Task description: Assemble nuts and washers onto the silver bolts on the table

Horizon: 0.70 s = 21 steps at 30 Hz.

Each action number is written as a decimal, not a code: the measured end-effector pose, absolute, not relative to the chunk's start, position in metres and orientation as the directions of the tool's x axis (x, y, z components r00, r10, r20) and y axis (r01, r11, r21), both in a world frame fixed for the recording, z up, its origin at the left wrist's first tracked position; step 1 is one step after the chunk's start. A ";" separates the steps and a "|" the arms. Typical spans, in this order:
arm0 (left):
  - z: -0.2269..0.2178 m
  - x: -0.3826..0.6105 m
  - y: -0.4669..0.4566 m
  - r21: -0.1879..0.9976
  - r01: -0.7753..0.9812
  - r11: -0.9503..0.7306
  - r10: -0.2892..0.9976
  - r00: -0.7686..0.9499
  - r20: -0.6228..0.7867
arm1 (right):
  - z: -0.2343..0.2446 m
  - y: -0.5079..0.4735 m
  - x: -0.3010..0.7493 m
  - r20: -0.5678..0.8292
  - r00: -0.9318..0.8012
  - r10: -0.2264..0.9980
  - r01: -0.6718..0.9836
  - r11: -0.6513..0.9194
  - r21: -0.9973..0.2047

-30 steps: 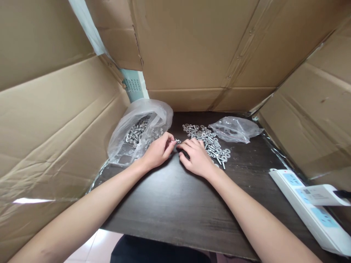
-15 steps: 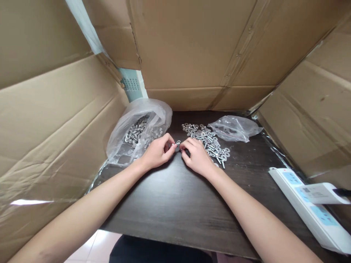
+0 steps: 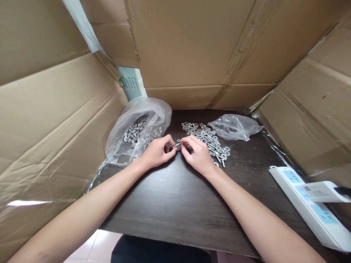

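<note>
Between my hands, just above the dark table, is a small silver bolt. My left hand pinches one end of it with thumb and forefinger. On the other end, the fingertips of my right hand are closed; a nut or washer under them cannot be made out. A small ring-shaped piece shows just behind the bolt. Right beyond my right hand spreads a loose pile of bolts, nuts and washers. Beside my left hand lies a clear plastic bag with many metal fasteners inside.
A crumpled clear bag lies at the back right. At the right edge is a white power strip with a white plug-in adapter. Cardboard walls enclose the table at the back and both sides.
My right fingers have shifted slightly and now pinch at the bolt's right end, with thumb and forefinger forming a rounder loop. The left hand is nearly unmoved.
</note>
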<state>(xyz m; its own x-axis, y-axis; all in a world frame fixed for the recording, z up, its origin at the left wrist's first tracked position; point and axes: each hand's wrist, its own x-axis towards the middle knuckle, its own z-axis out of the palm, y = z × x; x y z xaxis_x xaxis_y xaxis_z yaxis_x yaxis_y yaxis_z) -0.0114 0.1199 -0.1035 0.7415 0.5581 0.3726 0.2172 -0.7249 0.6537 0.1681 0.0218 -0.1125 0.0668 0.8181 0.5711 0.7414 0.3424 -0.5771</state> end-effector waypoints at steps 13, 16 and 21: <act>-0.106 -0.011 0.121 0.654 0.191 -0.732 0.532 0.759 0.375 | -0.113 0.023 0.167 0.670 0.010 0.742 0.721 0.458 -0.519; -0.107 -0.011 0.121 0.650 0.190 -0.736 0.534 0.754 0.384 | -0.114 0.023 0.168 0.689 -0.001 0.724 0.736 0.467 -0.490; -0.107 -0.012 0.121 0.652 0.160 -0.741 0.525 0.744 0.414 | -0.114 0.023 0.169 0.708 -0.016 0.706 0.748 0.479 -0.460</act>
